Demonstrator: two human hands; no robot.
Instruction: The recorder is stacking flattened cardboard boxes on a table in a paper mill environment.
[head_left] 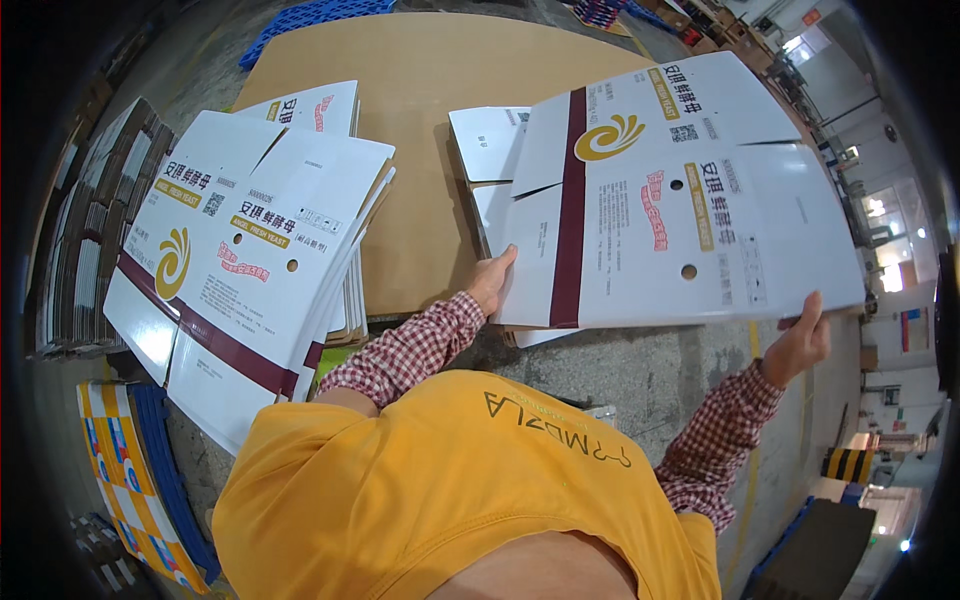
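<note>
Flattened carton is spanning the gap between the person's two hands, just beyond the yellow top and the red-and-white checked sleeves. The left hand is gripping its near left corner, and the right hand is pinching the near edge close to the right corner. Its smooth, glossy white face is showing a maroon band, a gold swirl, two round holes and slits parting the flaps.

Grey, scuffed floor is appearing below the near edge. To the left, a fanned stack of matching cartons is sitting beside the left sleeve, its thin layers splaying apart. Another white carton is poking out from under the held one, and together they are hiding the right part of a broad, matte brown sheet. Farther left, bundled boards are standing in tall, ribbed piles. Beyond the brown sheet's far edge, a blue pallet is lying on the floor.
</note>
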